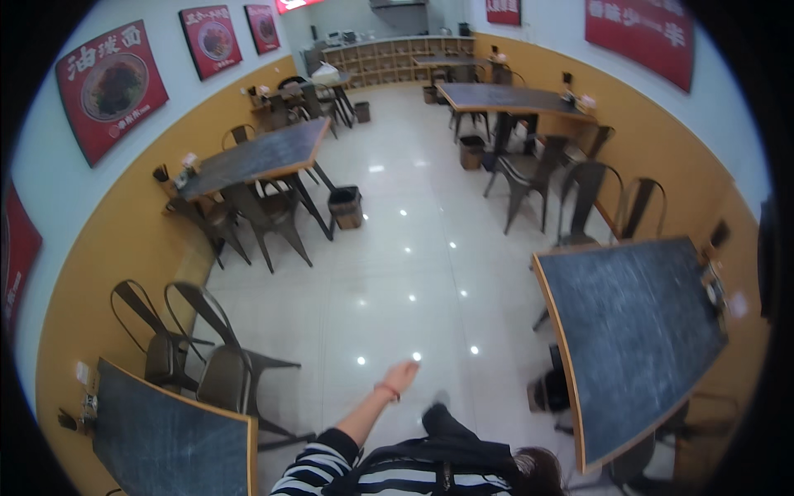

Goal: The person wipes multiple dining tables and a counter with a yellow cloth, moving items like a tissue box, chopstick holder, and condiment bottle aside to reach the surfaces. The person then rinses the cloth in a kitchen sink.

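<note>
My left hand [402,376] swings out in front of my body above the glossy tiled floor [397,297], fingers curled in and nothing seen in it. A thin reddish bracelet [388,391] circles its wrist, and a black-and-white striped sleeve [322,462] covers the upper arm. My right hand is out of view. Below, one dark-clad leg [450,423] shows under my body. A dark-topped table with a wooden edge [180,434] is nearest on the left. On the right stands a similar table [633,335]. My left hand touches neither.
Metal chairs [217,366] stand beside the near left table. Farther along are another left table [260,155], a right table [508,99] and metal chairs [533,167]. Waste bins [345,206] stand by table legs. A counter with wooden cubbyholes [403,61] closes the far end.
</note>
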The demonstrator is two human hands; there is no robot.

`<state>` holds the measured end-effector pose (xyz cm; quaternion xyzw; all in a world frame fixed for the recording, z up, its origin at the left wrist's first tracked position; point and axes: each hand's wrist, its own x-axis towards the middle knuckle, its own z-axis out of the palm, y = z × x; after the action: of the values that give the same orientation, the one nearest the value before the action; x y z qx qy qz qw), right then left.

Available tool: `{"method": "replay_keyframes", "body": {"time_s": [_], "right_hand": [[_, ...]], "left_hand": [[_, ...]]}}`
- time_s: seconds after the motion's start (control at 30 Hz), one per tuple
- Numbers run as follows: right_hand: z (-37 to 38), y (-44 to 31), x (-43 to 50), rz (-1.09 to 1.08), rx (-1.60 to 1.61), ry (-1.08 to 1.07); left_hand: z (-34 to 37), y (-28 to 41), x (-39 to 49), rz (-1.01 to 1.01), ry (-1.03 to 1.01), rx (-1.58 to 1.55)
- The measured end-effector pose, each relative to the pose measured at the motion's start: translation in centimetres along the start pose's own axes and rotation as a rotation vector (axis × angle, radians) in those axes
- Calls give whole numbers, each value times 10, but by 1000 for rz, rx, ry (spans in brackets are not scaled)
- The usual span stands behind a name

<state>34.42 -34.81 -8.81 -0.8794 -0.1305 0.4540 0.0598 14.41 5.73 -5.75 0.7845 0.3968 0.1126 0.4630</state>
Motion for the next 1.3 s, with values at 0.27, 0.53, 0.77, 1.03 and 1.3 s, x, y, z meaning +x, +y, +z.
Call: {"method": "replay_keyframes", "body": {"time_s": [0.27, 0.53, 0.77, 1.03, 1.3], "right_hand": [[-105, -297, 180, -444, -261, 17], [-193, -559, 281, -812, -345, 185], [-212, -527, 299, -277, -423, 119], [-287, -593, 358, -58, -131, 42], [-363, -792, 492, -212, -84, -16]], "left_hand": [[-50, -139, -63, -772, -52, -22], [-132, -139, -68, -1011, -217, 249], [-175, -141, 293, -584, -283, 323], [-244, -7, 672, 81, -3, 63], [-277, -139, 696, -526, -552, 277]]}}
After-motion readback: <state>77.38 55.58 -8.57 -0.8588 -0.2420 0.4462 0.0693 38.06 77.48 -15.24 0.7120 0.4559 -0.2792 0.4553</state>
